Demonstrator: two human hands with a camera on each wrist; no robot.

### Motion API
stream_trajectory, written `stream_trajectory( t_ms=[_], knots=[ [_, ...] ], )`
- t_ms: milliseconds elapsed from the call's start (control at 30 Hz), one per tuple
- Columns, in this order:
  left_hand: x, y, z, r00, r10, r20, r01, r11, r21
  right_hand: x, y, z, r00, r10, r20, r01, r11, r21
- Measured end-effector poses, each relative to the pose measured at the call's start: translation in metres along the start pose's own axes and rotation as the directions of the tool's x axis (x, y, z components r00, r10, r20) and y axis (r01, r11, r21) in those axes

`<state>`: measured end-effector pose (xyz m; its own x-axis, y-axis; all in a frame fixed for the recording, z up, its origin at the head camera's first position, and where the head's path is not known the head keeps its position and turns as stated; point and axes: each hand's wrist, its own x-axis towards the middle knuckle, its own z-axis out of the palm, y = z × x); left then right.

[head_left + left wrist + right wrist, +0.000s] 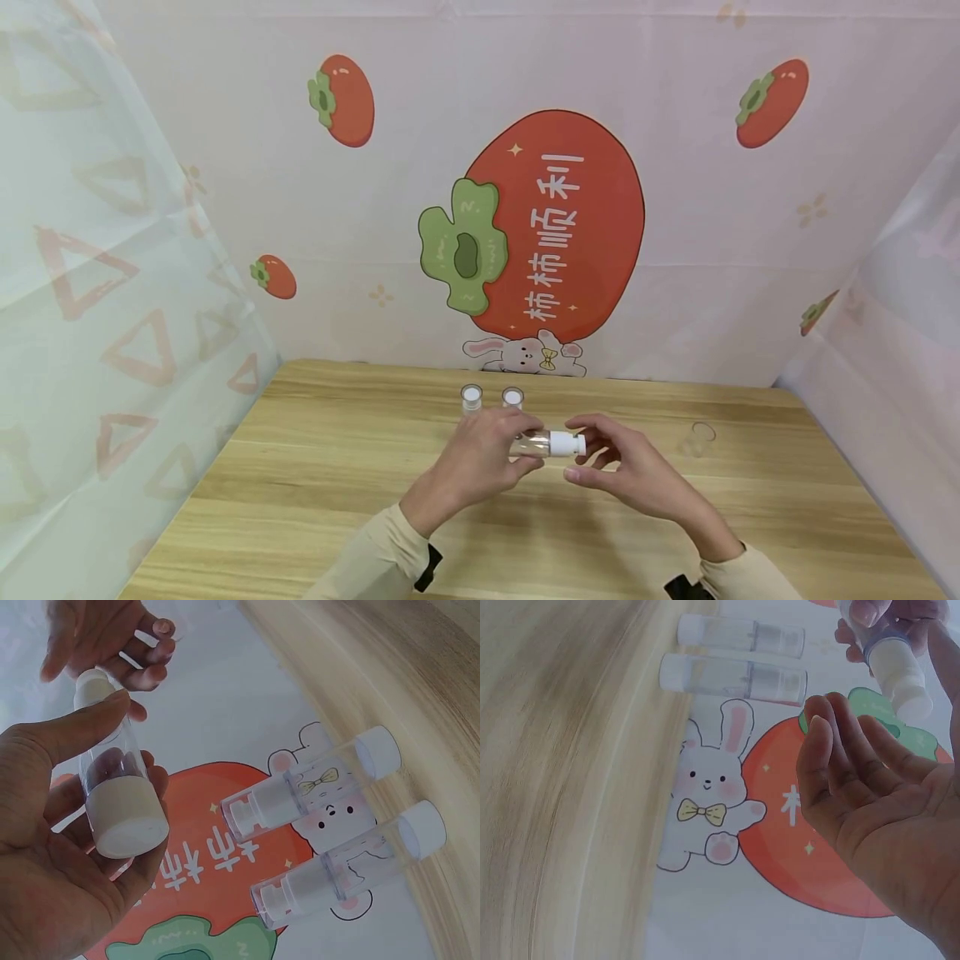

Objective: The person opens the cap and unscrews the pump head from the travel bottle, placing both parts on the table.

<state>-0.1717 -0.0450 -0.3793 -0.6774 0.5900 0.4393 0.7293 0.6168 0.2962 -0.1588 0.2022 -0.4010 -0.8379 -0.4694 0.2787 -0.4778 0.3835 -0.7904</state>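
My left hand grips a small clear pump bottle around its body, tilted onto its side with the white pump head pointing right. In the left wrist view the white base of the bottle faces the camera, with the thumb along its side. Just beyond the pump end is my right hand, fingers loosely bent and nothing between them. The right wrist view shows its palm below the white pump head.
Two similar bottles, a left one and a right one, stand upright behind the left hand under clear caps. A small transparent piece with a round rim is on the wooden table at right. A printed cloth hangs behind.
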Motion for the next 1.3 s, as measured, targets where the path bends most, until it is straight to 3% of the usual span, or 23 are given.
stream_trajectory(
  t_ms=[267,633,1033,1300],
  knots=[
    [-0.002,0.001,0.004,0.998,0.044,-0.034,-0.042,0.996,0.077,0.002,-0.003,0.003,0.999,0.035,0.014,-0.035,0.999,-0.008],
    [-0.003,0.001,0.007,0.998,0.050,-0.043,-0.045,0.992,0.115,0.003,-0.005,0.006,0.997,0.071,0.010,-0.070,0.997,-0.017],
    [-0.003,0.004,0.008,0.994,0.087,-0.062,-0.072,0.975,0.212,0.008,-0.012,0.013,0.990,0.141,-0.002,-0.140,0.984,0.112],
    [-0.004,0.004,0.008,0.993,0.093,-0.074,-0.074,0.972,0.222,0.010,-0.010,0.016,0.989,0.151,-0.011,-0.147,0.978,0.148]
  ],
)
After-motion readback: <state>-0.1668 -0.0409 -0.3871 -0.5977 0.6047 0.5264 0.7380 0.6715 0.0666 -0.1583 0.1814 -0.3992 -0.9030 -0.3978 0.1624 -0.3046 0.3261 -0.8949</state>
